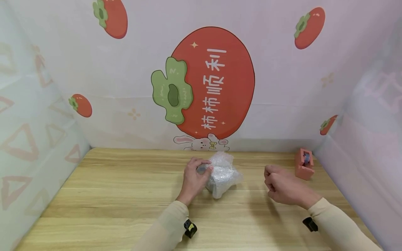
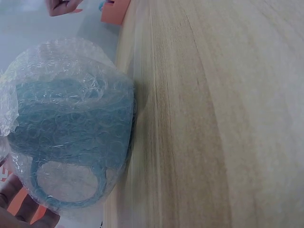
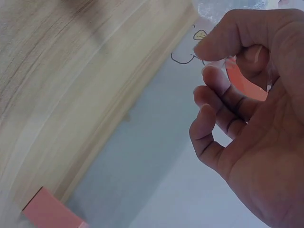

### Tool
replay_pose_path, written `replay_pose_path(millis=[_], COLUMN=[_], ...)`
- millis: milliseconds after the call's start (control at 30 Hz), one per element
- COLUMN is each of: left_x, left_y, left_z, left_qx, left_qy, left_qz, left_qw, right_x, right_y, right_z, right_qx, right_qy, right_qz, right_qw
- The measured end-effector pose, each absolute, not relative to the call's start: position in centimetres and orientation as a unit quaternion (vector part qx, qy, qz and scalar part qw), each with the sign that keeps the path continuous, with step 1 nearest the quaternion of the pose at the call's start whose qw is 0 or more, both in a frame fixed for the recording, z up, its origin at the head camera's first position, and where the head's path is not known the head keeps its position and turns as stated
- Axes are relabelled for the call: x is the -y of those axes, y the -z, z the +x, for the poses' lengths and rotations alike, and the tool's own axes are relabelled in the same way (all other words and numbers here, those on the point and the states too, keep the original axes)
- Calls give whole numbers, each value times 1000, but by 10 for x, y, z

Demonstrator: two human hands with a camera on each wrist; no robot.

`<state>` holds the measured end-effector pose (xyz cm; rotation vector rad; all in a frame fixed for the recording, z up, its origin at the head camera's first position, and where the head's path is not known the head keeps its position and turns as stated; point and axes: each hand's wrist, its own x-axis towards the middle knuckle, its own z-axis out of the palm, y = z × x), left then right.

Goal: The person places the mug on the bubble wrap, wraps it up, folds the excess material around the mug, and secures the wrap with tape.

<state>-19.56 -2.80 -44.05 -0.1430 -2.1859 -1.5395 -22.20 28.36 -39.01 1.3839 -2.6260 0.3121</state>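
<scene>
A blue mug in bubble wrap sits on the wooden table in front of me. In the left wrist view the mug shows through the clear wrap, its looped handle towards my fingers. My left hand grips the wrapped mug from its left side, thumb and fingers at the wrap. Right of the mug, apart from it, my right hand is raised over the table. Its thumb and index finger pinch together; a faint clear sliver by them looks like a piece of tape. The other fingers curl loosely.
A pink tape dispenser stands at the table's back right, beyond my right hand. White cloth walls with printed persimmons close off the back and both sides. The wooden table extends left and forward of the mug.
</scene>
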Motion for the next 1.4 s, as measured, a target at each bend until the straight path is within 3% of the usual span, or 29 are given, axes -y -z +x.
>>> replay_pose_path(millis=[167,1000,1400], left_x=[29,31,31], left_y=[441,442,442], left_z=[-195,-193,-194], left_qx=[795,794,795], left_qy=[559,560,559], left_qz=[-56,-61,-60], left_qw=[230,229,226], right_x=[-274,-256,-254], right_y=[385,378,366], right_z=[-217,-213,-214], right_qx=[877,854,817], right_qy=[-96,-120,-252], right_qz=[468,504,514], right_qw=[51,36,76])
